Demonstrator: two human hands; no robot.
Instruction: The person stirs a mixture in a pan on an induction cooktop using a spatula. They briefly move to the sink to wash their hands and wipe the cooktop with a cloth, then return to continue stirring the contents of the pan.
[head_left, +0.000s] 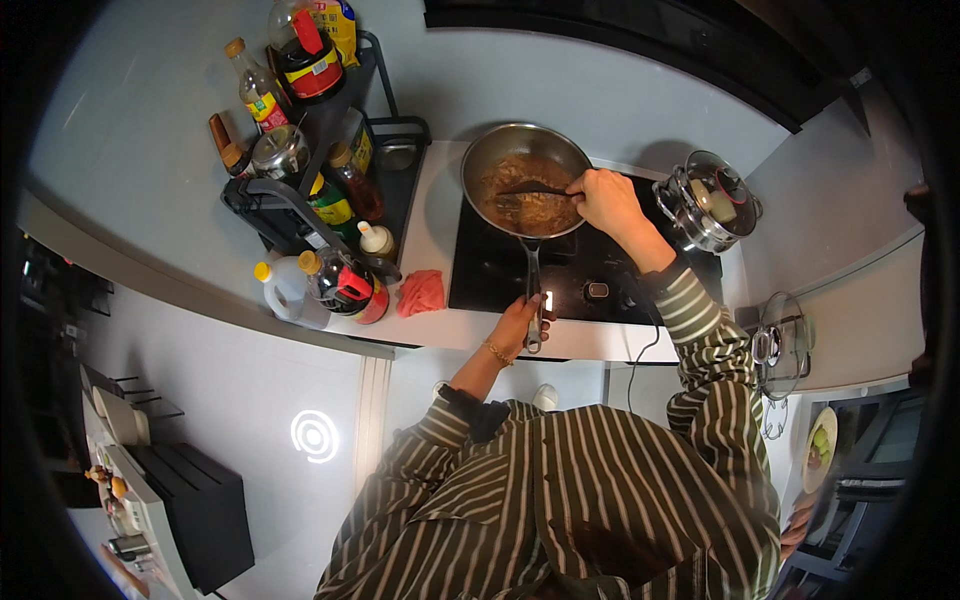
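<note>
My left hand (519, 324) is closed around the metal handle (533, 277) of a frying pan (480, 150), near the handle's end. Over the pan's right rim, my right hand (609, 199) grips a dark cooking utensil (531, 189), probably a spatula, whose far end lies in the food. Brown, saucy food (534, 214) covers the pan's bottom; what it is cannot be told. The pan is over the back left part of a black glass cooktop (495, 270).
A lidded steel steamer pot (709, 232) stands right of the pan. On the left are a dark two-tier rack (281, 196) with bottles, a pink cloth (421, 292), a sauce bottle (352, 292) and a plastic jug (292, 289). A cable (643, 351) hangs over the counter's front edge.
</note>
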